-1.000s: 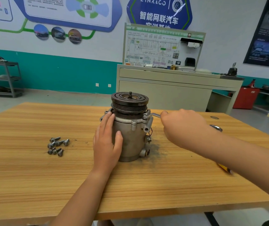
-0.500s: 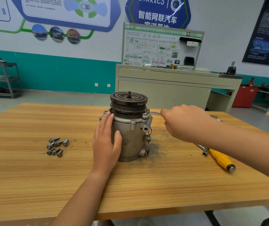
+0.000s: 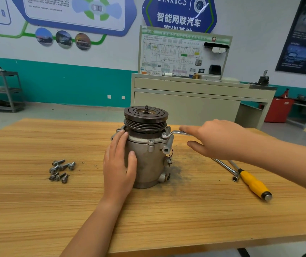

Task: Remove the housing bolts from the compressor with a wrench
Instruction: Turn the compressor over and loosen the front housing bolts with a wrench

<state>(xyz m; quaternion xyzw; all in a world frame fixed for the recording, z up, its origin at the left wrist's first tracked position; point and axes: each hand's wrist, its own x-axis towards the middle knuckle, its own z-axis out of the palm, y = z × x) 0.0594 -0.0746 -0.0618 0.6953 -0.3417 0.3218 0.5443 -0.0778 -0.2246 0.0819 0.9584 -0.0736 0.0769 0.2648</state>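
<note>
Compressor (image 3: 148,160): upright about the middle of the desk (image 3: 37,210), dark grooved pulley (image 3: 145,117) on top, grey metal body below.
Flange: bolted rim just under the pulley, with bolt ears on its front and right side.
Wrench (image 3: 178,134): silver, head seated on a bolt at the right side of the flange; handle runs level toward the desk's right edge and passes under the right hand.
Left hand (image 3: 118,169): flat against the left side of the compressor body, fingers straight and pointing up to the flange, thumb spread across the front; presses, not curled.
Right hand (image 3: 217,138): over the wrench handle, forefinger laid straight along its top, thumb straight below and apart from it; spread, no pinch to be seen; other fingers hidden behind the hand.
Loose bolts (image 3: 61,169): small heap lying flat on the desk, well apart from the compressor toward the left edge.
Dark smudge (image 3: 178,173): grime on the wood just right of the compressor's foot.
Socket bar (image 3: 226,168): thin silver rod lying near the right edge, partly under the right forearm.
Screwdriver (image 3: 254,184): yellow handle, just beside the socket bar, butt end toward the desk's near right corner.
</note>
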